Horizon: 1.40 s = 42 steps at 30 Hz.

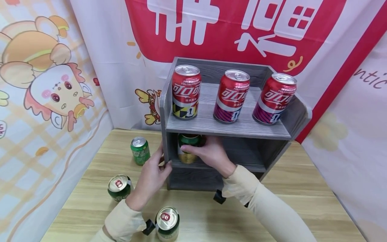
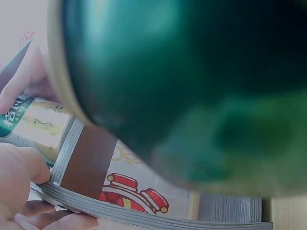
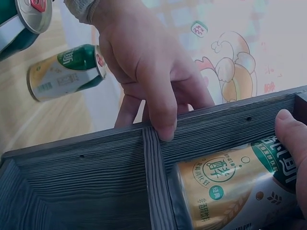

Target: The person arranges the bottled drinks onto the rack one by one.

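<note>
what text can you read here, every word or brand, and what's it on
"可口可": three red cans, top shelf
"FIFA WORLD CUP": same cans, clearest at left
"格瓦": gold-and-green shelf can
"酵": same can
"经典": same can
"非酒精饮料": same can
"斯": gold-and-green table can
"ntic": right wall cloth, start unclear
Too small or blurred: green can lettering, remaining fine print
Red banner characters: cut off

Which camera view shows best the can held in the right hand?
Right wrist: the can is close and readable. Head shows it small, partly behind the right hand; left wrist shows only part, at the image edge.
</note>
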Motion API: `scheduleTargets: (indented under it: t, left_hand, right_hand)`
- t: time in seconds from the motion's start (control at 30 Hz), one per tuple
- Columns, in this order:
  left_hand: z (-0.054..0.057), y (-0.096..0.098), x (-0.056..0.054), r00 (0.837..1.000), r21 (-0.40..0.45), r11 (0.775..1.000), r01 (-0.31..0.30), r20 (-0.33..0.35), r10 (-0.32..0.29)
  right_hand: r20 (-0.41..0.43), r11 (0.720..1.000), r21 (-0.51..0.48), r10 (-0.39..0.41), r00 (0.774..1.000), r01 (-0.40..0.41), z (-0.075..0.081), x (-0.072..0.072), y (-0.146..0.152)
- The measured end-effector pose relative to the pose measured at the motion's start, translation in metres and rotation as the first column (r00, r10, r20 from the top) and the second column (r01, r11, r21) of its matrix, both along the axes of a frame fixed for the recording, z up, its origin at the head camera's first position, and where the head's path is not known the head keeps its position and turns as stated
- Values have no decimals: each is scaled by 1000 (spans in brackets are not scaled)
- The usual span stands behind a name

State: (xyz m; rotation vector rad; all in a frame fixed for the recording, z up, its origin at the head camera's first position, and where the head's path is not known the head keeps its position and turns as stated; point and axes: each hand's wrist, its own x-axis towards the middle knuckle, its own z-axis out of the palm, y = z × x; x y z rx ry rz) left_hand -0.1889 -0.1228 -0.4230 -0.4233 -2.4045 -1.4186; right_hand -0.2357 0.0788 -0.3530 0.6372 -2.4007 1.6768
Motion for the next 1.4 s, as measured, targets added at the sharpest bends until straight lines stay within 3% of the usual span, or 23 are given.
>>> scheduleTargets:
  t: [0.47,1.2,1.4]
  left_hand:
    - [0,0,-1,1000,10,1000,-3,-6,3]
    - [1,1,-3,1000,-5,1000,-3,-26,3]
    - [0,0,-3,1000,-4,1000,11,-4,-11]
  right_hand:
    - [3,999,-46,24,1000,-24,0,-4,-10]
    - [23,1000,-26,18,1000,-18,-1,-6,-12]
    - [12,1000,-17,24,1000,-24,-2,-4,-12]
